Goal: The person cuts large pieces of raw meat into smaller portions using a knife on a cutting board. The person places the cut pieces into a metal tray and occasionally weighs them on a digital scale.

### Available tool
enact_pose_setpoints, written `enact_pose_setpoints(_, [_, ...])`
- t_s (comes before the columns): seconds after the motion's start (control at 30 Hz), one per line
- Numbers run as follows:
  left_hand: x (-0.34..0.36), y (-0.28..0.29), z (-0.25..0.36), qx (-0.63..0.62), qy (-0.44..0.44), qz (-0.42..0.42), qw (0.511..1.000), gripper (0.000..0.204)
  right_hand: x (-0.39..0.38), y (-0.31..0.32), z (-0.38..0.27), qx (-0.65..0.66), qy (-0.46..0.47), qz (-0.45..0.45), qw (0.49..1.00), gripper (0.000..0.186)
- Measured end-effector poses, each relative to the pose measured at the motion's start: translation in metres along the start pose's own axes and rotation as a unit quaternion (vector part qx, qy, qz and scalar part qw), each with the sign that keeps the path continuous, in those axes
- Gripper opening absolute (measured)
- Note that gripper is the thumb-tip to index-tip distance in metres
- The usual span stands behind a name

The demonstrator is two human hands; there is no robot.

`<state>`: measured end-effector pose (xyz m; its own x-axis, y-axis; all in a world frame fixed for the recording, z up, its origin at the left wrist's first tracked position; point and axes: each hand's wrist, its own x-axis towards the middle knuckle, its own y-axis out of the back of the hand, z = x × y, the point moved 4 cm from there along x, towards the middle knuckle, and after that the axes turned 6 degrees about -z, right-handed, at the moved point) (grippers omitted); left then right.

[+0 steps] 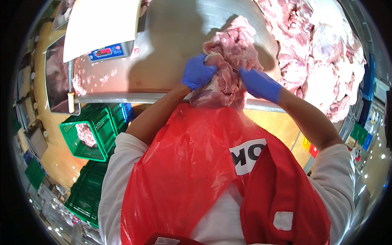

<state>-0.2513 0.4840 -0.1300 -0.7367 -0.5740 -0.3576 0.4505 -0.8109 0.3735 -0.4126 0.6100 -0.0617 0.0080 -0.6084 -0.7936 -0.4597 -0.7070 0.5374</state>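
Observation:
A large piece of raw pink meat (224,79) lies at the near edge of the metal table, partly hanging over the edge toward my red apron. My left hand (199,72), in a blue glove, is closed on the left side of this piece. From the right, my right hand (260,85), also blue-gloved, reaches against the meat with its fingers closed. A thin dark line shows at its fingertips, but what it holds is hidden. Beyond both hands, more raw meat (234,36) adjoins the piece.
A big heap of raw meat (302,61) covers the table's right side. At the left stand a blue scale (109,52) under a white board (102,26), and a metal tray (57,73) with a wooden-handled tool (71,101). Green crates (99,132) stand below, one with meat scraps.

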Motion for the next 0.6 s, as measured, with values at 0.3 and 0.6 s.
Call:
enact_pose_setpoints(0.3, [-0.031,0.03,-0.01,-0.037,-0.059,0.002,0.998,0.04,-0.056,-0.095,0.029,0.044,0.005,0.102,0.994,0.016])
enact_pose_setpoints(0.6, [-0.056,0.042,-0.044,-0.151,-0.051,0.004,0.987,0.042,-0.053,-0.127,-0.002,0.2,-0.038,0.153,0.967,0.02])
